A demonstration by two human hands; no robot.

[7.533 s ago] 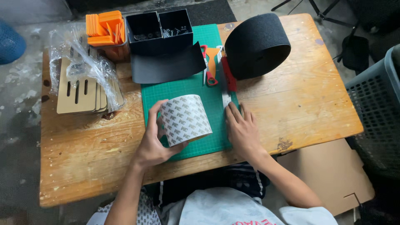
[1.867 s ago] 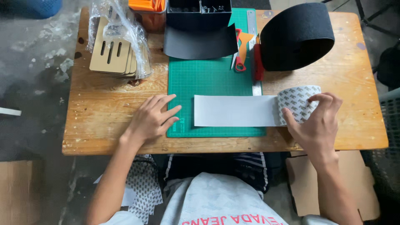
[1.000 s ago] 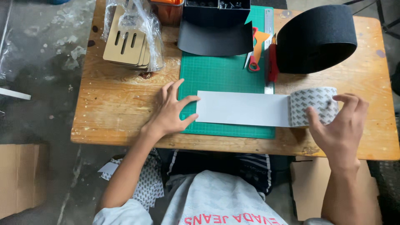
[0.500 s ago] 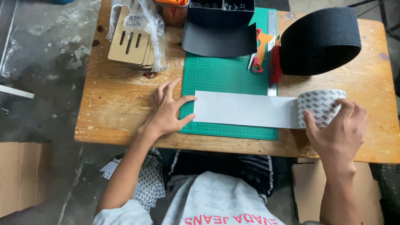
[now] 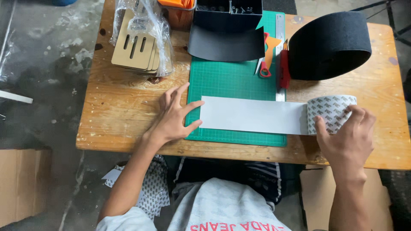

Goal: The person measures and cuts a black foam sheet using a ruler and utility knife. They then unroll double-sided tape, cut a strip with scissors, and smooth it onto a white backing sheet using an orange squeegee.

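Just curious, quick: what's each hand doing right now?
Left hand: open, fingers spread, pressing the white sheet end onto the green mat.
Right hand: curled around the patterned roll.

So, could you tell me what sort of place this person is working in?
Probably a small craft or packaging workshop: a worn wooden table holds a green cutting mat, a wide roll of black material and a bagged stack of slotted board cut-outs.

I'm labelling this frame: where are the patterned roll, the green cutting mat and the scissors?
patterned roll (image 5: 330, 110), head view, its printed outer face
green cutting mat (image 5: 231, 81), head view, bare gridded area
scissors (image 5: 266, 64), head view, orange handle
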